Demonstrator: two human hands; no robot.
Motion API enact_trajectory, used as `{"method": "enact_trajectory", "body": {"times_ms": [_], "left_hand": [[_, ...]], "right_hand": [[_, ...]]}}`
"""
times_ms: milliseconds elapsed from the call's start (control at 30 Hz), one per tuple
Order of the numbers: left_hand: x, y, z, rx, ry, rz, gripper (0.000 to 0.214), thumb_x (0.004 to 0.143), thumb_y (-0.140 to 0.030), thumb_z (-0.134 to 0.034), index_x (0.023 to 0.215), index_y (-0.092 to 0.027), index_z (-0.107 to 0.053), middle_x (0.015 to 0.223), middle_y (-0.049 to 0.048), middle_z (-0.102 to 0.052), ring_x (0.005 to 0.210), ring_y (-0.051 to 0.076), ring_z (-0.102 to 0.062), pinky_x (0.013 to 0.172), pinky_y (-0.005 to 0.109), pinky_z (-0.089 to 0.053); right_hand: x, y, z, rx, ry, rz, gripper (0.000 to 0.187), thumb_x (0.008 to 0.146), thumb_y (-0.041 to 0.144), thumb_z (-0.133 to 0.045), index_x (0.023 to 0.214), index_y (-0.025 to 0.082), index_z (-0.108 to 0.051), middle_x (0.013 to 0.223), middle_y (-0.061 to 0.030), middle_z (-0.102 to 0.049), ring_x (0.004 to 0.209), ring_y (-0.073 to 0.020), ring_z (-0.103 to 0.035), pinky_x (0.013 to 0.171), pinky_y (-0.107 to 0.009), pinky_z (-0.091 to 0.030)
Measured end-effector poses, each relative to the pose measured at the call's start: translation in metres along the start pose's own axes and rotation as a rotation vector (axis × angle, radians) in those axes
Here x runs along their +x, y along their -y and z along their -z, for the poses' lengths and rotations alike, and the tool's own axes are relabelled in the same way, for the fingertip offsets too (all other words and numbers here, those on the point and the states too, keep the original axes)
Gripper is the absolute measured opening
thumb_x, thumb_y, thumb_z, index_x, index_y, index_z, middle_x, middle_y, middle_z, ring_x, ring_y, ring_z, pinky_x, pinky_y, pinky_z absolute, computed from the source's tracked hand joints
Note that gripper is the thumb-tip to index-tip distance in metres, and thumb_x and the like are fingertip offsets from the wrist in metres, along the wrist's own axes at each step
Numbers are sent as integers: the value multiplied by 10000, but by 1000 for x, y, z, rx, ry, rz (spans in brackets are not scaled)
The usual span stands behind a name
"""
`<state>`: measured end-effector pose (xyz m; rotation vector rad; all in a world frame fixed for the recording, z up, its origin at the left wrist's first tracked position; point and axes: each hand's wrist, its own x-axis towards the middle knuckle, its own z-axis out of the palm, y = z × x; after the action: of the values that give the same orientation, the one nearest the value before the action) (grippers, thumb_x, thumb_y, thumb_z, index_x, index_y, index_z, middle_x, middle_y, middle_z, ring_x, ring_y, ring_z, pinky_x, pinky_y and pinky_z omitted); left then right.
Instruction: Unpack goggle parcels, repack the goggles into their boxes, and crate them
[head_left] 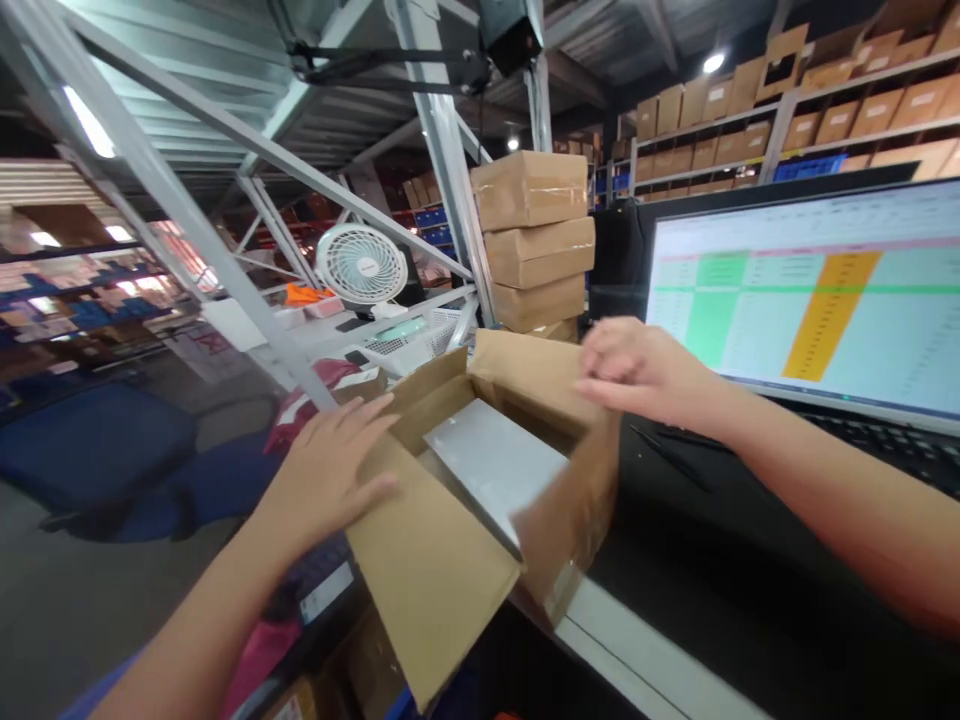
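Note:
An opened cardboard box (581, 510) sits tilted in my view at the desk edge, flaps spread outward. Inside it lies a flat silver-grey box-like item (495, 460). My left hand (330, 465) is at the box's left side, fingers spread over the upper end of the near flap (431, 560); it grips nothing. Above the far right corner is my right hand (637, 370), its fingers curled in beside the back flap (525, 365). Whether something small is inside those fingers cannot be seen.
A monitor (810, 290) with a spreadsheet and a keyboard (885, 445) stand on the black desk (697, 580) to the right. Stacked cartons (536, 245) rise behind the box. A fan (364, 265), metal posts and a blue chair (97, 430) are on the left.

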<state>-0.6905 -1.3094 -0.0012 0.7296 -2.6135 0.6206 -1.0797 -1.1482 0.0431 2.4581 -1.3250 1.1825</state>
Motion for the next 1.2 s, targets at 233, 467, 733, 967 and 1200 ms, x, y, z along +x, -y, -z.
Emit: {"method": "enact_trajectory", "body": {"times_ms": [233, 467, 733, 967, 1200], "left_hand": [[5, 21, -23, -219, 33, 107, 883, 845, -747, -434, 1527, -192, -362, 1659, 145, -220, 1380, 382, -451, 1121, 506, -365], [17, 25, -27, -492, -10, 159, 710, 928, -543, -393, 1544, -196, -329, 1669, 111, -194, 1355, 342, -476, 1025, 445, -489], [29, 42, -41, -634, -28, 299, 795, 927, -694, -331, 1499, -151, -430, 1633, 156, -283, 1459, 349, -342, 1075, 476, -458], [24, -1, -110, -578, -160, 788, 742, 979, -567, -49, 1039, -155, -662, 1030, 180, -721, 1018, 322, -659, 929, 495, -505], [23, -11, -127, -495, -299, 922, 674, 993, -430, -15, 943, -199, -647, 864, 141, -708, 926, 297, -673, 846, 443, -515]], "right_hand": [[-85, 19, 12, -17, 419, -142, 285, 920, 346, -672, 688, 217, -571, 775, -21, -614, 753, -178, -571, 664, -300, -418], [-76, 9, -24, -52, 638, -132, 357, 811, 455, -785, 643, 214, -581, 697, 23, -604, 699, -163, -564, 736, -321, -386], [-71, -16, -52, -215, 687, -69, 527, 540, 581, -873, 372, 240, -509, 398, 64, -440, 449, -105, -390, 857, -406, -382], [-69, 5, -75, -581, 794, -56, 400, 560, 356, -909, 411, 245, -555, 443, 31, -520, 491, -148, -489, 854, -444, -445], [-75, 21, -76, -654, 654, 24, 245, 658, 126, -742, 487, 223, -596, 518, -42, -608, 547, -220, -582, 733, -429, -493]]}}
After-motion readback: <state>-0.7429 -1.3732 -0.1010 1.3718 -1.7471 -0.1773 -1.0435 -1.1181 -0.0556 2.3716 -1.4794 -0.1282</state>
